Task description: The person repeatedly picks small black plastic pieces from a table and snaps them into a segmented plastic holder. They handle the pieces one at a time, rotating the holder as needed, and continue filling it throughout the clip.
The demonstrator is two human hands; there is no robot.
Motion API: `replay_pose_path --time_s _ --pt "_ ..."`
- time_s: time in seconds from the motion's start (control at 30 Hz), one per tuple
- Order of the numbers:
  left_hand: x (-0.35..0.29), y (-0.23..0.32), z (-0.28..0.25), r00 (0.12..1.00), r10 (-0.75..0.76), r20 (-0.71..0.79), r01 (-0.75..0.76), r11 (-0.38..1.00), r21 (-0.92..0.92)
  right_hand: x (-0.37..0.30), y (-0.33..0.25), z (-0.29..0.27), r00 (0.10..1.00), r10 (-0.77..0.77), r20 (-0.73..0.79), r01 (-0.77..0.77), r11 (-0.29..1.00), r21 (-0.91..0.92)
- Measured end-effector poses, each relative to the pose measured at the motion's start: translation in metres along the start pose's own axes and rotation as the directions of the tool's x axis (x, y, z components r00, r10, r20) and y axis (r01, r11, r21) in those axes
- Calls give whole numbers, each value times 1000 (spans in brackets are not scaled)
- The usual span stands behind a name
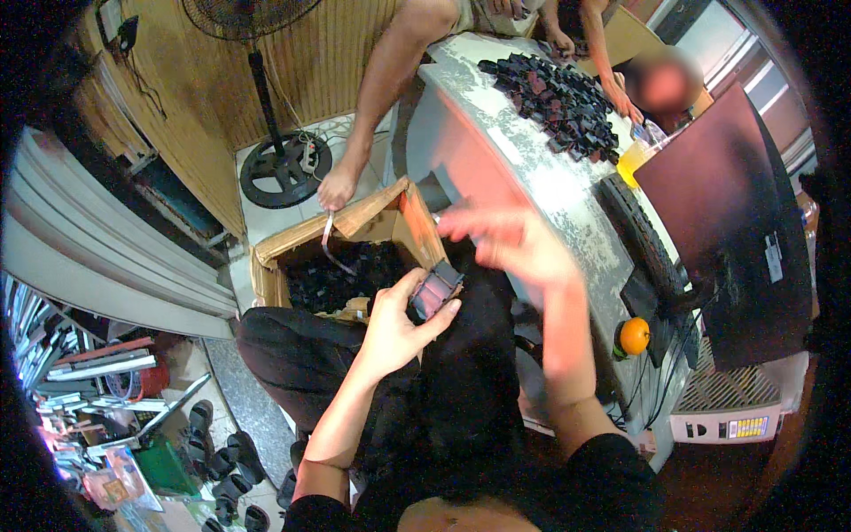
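My left hand is closed around a dark, block-like plastic part with ridges across it, held above my lap. Its exact kind is hard to make out. To the right and a little farther off, my right hand hangs in the air, smeared by motion. Its fingers point left, and whether they pinch anything cannot be made out. Just beyond my left hand, an open cardboard box contains many small black pieces.
A large heap of black pieces lies on the worn white table, with another person's hands beside it. A monitor, keyboard and orange fruit are at right. Another person's bare foot nears the box. A fan stands behind.
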State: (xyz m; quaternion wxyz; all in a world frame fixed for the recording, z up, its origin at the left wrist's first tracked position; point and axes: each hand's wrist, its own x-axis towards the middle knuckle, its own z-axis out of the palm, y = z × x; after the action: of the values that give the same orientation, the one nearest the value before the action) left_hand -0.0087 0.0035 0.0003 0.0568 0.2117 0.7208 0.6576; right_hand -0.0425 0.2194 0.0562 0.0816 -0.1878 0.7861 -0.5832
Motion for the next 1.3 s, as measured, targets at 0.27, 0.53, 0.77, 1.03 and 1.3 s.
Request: replay_pose_path --time_s 0.27,0.53,0.77,1.03,1.3 --pt "-3 2 0 1000 -21 -2 20 994 -107 63 49 -202 696 -66 -715 -665 315 -677" --pt "-5 3 4 997 -71 -1 71 994 -79 64 90 -185 736 -137 -662 -593 341 -730" --pt "-6 6 -1 997 -77 -15 75 995 -72 63 80 -174 553 -288 -782 -681 385 -623" --pt "-4 7 -12 992 -61 -107 46 990 -134 22 -24 -84 827 -51 -560 -58 983 -175" --pt "-4 5 -22 984 -48 -172 17 984 -176 8 -45 58 970 -76 -229 120 975 188"
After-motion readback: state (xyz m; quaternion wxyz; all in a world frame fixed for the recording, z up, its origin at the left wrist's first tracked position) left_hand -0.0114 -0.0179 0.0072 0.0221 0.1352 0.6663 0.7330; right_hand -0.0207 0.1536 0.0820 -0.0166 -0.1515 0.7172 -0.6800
